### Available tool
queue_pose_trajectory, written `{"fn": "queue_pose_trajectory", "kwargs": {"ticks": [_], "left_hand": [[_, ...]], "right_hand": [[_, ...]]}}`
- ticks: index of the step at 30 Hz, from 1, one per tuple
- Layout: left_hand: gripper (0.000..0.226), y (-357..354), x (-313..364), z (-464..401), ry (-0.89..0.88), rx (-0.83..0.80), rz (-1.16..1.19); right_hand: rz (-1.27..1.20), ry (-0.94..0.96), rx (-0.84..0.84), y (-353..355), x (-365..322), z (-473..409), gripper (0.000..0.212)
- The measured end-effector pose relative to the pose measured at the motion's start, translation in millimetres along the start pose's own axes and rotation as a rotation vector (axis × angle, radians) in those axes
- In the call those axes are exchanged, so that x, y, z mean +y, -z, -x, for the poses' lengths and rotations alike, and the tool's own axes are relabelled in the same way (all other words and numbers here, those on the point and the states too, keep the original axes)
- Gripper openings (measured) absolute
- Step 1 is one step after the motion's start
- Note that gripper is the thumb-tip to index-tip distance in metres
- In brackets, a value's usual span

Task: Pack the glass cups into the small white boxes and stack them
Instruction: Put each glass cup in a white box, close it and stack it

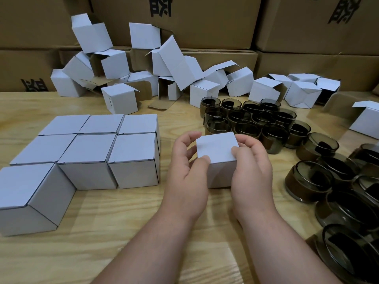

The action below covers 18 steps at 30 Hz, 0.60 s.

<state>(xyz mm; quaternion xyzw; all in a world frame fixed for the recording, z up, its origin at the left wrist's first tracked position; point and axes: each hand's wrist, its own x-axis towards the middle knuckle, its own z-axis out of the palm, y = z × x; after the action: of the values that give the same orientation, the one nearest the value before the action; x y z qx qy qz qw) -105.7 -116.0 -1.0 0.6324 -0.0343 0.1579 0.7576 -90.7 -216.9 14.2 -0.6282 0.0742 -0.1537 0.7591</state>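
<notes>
A small closed white box point(217, 147) stands on the wooden table in the middle of the head view, held from both sides. My left hand point(187, 167) grips its left edge with the thumb on the front corner. My right hand point(251, 165) grips its right side with the thumb on the lid. To the left, several closed white boxes point(90, 152) lie packed together in rows. Dark smoked glass cups point(246, 117) stand in a cluster behind the held box, and more glass cups point(336, 193) fill the right edge.
A loose heap of open empty white boxes point(168, 66) lies along the back of the table point(123, 232). Large brown cartons point(205, 21) form a wall behind them. Another open white box point(367, 119) sits at the far right.
</notes>
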Motion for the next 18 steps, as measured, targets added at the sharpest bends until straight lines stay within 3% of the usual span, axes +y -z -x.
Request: {"fn": "queue_pose_trajectory", "kwargs": {"ticks": [5,11,14,18], "left_hand": [[0.048,0,2,2,0.002,-0.018,0.054],[0.047,-1,5,2,-0.013,0.023,0.087],[0.046,-4,3,1,-0.018,0.0,0.069],[0.046,-7,5,8,-0.081,-0.017,-0.094]], "right_hand": [[-0.008,0.001,-0.052,4,-1,-2,0.038],[-0.035,-0.125,0.186,14,-3,-15,0.03],[-0.046,-0.077,0.106,16,-7,-10,0.038],[0.123,-0.009,-0.061,11,-9,4,0.029]]}}
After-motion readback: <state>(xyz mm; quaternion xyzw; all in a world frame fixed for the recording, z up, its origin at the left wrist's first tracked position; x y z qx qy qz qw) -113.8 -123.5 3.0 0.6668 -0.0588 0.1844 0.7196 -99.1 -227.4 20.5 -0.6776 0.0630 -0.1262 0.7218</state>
